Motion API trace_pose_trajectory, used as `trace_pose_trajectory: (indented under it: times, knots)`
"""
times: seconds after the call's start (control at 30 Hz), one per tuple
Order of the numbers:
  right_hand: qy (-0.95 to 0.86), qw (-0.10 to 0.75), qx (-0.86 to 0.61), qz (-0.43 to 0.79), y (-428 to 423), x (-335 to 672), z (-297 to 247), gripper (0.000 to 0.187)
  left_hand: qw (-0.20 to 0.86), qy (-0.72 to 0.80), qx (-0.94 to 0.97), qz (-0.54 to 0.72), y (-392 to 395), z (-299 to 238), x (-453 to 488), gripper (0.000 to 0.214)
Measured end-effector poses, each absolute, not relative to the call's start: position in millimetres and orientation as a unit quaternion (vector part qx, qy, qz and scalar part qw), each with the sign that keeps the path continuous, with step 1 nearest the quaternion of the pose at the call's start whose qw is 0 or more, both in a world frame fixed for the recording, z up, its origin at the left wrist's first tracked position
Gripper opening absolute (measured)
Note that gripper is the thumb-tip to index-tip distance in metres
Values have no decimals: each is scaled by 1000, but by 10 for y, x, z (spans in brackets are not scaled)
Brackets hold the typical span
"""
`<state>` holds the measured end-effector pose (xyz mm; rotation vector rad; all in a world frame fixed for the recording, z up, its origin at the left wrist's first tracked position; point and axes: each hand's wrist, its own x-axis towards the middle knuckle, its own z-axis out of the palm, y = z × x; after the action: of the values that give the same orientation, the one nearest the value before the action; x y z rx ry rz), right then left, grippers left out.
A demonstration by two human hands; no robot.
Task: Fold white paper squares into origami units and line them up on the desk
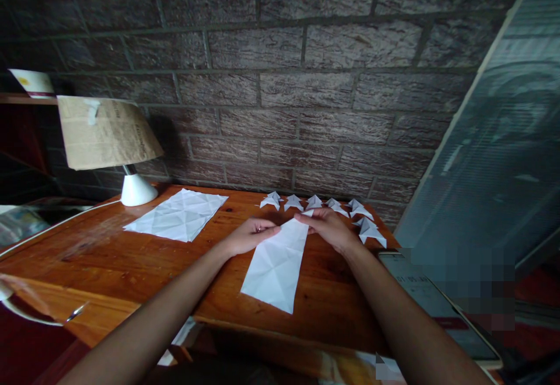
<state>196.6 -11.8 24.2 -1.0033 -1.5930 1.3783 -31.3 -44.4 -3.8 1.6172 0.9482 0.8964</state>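
Note:
A long white creased paper sheet (pixel 276 262) lies on the wooden table (pixel 109 256) in front of me. My left hand (pixel 251 234) rests flat on the sheet's far left edge, fingers stretched out. My right hand (pixel 328 226) is at the sheet's far right corner, fingers pinched on that corner. Just beyond my hands, several small folded white paper figures (pixel 315 202) stand in a row along the table's back edge, with more (pixel 370 230) to the right of my right hand.
A second creased white sheet (pixel 177 214) lies at the left. A lamp with a paper shade (pixel 105 134) stands at the back left. A brick wall (pixel 280 81) backs the table. A flat printed card or device (pixel 437 303) lies at the right edge.

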Motion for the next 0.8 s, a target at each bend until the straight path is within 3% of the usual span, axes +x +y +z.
trace_pose_trajectory:
  times: [0.3, 0.47, 0.67, 0.8]
  knots:
    - [-613, 457, -383, 518, -162, 1870, 267, 49, 473, 394, 689, 382, -452, -81, -274, 48]
    - [-630, 447, -377, 511, -169, 1831, 214, 47, 500, 364, 675, 403, -451, -102, -193, 45]
    - [-650, 452, -372, 485, -200, 1682, 129, 49, 502, 362, 631, 467, -429, -172, -84, 60]
    - [-633, 425, -339, 551, -228, 1715, 195, 43, 485, 363, 592, 532, -402, -142, -129, 54]
